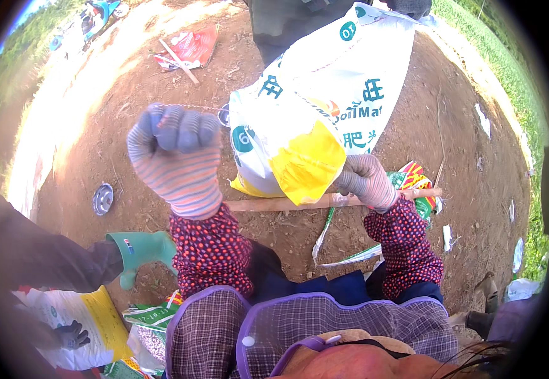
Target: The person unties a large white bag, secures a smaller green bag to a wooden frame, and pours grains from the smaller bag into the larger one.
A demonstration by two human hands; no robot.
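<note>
outdoors, seen from the head camera, a person in striped knit gloves and red dotted sleeves works over bare brown soil. the left hand (174, 158), left of the frame's centre, is raised and balled into a tight fist; whether a thin string runs from it cannot be told. the right hand (366, 182), right of centre, is closed on the lower edge of a large white and yellow sack (315, 107), which hangs tilted in the upper middle of the frame, its yellow corner folded down just beside the glove. another person stands behind the sack at the top edge, gripping its upper end.

a wooden stick (274, 204) lies across the ground under the sack and passes under the right hand. a small metal bowl (103, 198) sits on the soil at mid left, well apart from the sack. a green rubber boot (140, 251) shows at lower left, near a second white and yellow bag (75, 319) where a dark-gloved hand of a co-worker rests. a red sack (192, 47) lies flat at upper left, and green grass edges the right rim.
</note>
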